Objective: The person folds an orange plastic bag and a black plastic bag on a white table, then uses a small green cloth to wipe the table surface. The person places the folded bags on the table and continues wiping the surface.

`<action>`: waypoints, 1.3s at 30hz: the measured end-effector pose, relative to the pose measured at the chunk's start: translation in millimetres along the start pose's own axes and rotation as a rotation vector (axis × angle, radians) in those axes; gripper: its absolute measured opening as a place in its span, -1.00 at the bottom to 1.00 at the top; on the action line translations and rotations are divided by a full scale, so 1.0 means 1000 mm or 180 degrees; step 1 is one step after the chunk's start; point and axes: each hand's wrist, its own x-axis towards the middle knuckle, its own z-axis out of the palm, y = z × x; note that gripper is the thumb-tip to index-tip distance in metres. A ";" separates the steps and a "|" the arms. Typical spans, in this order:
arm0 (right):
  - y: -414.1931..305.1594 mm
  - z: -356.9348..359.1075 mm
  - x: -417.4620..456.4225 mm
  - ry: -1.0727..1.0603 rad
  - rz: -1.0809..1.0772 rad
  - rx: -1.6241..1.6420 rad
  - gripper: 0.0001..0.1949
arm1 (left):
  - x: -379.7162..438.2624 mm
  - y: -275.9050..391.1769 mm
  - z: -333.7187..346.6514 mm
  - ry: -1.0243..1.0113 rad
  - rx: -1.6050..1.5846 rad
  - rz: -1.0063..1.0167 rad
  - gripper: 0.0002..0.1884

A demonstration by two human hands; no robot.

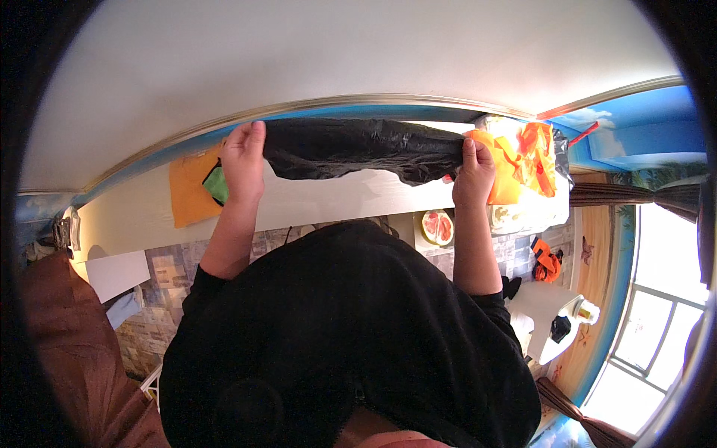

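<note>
A black plastic bag is stretched sideways in the air above a long white table. Its left end is pinched between the thumb and fingers of my left hand. At the other end, my right hand grips the bag in the same way. Behind my left wrist lie an orange-yellow sheet and a green piece with a black edge. Crumpled orange bags are just beyond my right hand.
Half a cut pomelo-like fruit sits below the table's near edge. A white side table holds a black item and a jar. Brown cloth covers something at left. Orange-and-black fabric lies at right, near the window.
</note>
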 end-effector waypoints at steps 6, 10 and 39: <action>-0.001 -0.003 0.001 -0.0083 -0.0386 0.0533 -0.86 | 0.010 -0.018 -0.009 -0.0172 -0.0133 0.0752 -0.91; 0.010 -0.016 0.002 -0.0164 0.0024 0.0559 -0.84 | 0.006 -0.012 -0.013 -0.0415 -0.0305 0.0731 -0.88; 0.203 -0.009 0.015 -0.0203 -0.0240 -0.2787 -0.56 | -0.012 -0.263 -0.075 0.1635 0.1136 -0.1904 -0.46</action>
